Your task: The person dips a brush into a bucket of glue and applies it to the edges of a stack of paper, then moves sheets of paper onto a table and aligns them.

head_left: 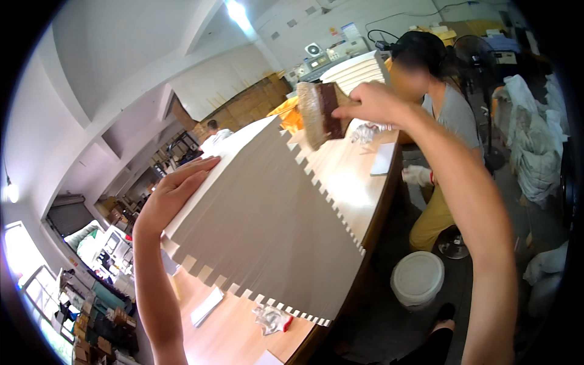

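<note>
Work in hand, judging by the pose: brushing at the stack of sheets [261, 207], which stands on the bench [350, 188] in front of the person, its broad grey side facing the camera and its edges stepped with pale tabs. The brush [330, 112] is just beside the far upper corner; contact with the sheets cannot be confirmed. For good strokes, the bristles should probably meet the side face flat across their full width, with light, even pressure along the sheet lines, since hard pushing could shift layers or catch tabs. Steady downward load on top would help keep the sheets aligned. Pose: left hand [173, 191] lies on the top near the left edge, fingers pressed together and extended, wrist bent, forearm rising from below. Right hand [380, 102] pinches the brush handle between thumb and fingers; its forearm arches up from lower right, elbow out wide.
</note>
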`<state>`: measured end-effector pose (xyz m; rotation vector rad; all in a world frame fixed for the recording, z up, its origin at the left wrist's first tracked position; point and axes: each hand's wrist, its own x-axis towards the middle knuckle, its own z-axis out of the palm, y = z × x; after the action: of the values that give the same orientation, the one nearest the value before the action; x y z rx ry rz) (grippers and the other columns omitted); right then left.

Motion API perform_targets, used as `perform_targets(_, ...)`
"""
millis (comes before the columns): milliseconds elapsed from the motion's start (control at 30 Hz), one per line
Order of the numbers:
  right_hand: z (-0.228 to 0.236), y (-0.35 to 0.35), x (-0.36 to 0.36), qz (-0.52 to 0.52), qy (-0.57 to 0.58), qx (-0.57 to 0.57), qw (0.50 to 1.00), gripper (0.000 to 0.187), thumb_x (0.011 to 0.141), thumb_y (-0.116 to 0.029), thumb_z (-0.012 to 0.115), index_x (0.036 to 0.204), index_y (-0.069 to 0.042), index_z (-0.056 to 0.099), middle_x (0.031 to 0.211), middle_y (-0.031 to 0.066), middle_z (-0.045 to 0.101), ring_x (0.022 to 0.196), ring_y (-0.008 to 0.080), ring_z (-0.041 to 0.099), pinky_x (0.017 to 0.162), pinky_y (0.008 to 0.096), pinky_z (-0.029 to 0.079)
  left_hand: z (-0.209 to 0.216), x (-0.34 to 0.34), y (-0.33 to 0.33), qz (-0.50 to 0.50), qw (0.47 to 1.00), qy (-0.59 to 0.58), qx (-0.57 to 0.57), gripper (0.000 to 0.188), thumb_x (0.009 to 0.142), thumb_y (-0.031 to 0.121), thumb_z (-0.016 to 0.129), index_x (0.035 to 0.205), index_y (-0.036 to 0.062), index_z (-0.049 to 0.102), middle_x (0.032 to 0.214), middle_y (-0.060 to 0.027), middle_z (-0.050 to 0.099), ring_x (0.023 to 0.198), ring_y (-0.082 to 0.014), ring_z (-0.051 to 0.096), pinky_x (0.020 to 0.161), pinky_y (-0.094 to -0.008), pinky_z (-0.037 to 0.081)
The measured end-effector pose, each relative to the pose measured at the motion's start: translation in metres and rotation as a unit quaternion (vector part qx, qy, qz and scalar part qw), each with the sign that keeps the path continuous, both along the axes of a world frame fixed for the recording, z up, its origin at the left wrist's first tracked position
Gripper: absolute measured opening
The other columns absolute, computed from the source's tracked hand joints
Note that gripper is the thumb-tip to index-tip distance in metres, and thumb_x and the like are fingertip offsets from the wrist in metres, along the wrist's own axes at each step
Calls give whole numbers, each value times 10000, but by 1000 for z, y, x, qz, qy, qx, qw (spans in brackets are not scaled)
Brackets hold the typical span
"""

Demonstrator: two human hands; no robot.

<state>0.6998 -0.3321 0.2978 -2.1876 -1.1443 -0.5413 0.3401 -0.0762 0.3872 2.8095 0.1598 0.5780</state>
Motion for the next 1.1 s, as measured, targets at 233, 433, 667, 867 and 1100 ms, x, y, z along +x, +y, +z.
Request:
perform_targets(233,-38,32,-107,187,-50,-79,978,685,877,-777,625,900,-108,767,912,163,769,946,365,742,846,467,577,-5,-8,9,10,1000,1,-19,393,1098,291,542,1418,106,677,1476,-127,635,1424,-267,520,1216,-356,345)
perform_targets(433,-56,1,-24,-16,37,-46,998,692,863,-776,646,966,-111,806,927,131,782,934,320,751,834,431,575,-8,3,3,-12,994,-15,-108,401,1100,296,538,1405,79,683,1469,-152,633,1367,-248,559,1165,-317,381)
perform_targets(667,-98,27,-107,183,-9,-141,973,685,871,-777,622,941,-109,760,956,139,769,956,357,735,844,482,567,-14,-7,-3,6,987,-33,-157,446,1103,311,537,1462,60,619,1354,-127,681,1183,-175,630,1042,-284,461)
perform_targets(867,-122,20,-16,39,-62,-3,997,676,845,-762,672,850,-89,731,831,147,741,866,361,731,761,477,556,-15,0,-2,-5,983,-26,-184,515,1091,411,539,1466,67,614,1197,-94,726,1016,-133,672,884,-254,511)
perform_targets(1100,-165,9,-95,199,90,-87,972,657,866,-727,673,1054,-101,741,1001,177,754,1028,380,712,895,474,554,-16,-2,-7,59,985,-71,-146,551,1049,457,596,1453,85,638,1249,-101,743,1104,-146,686,901,-248,513)
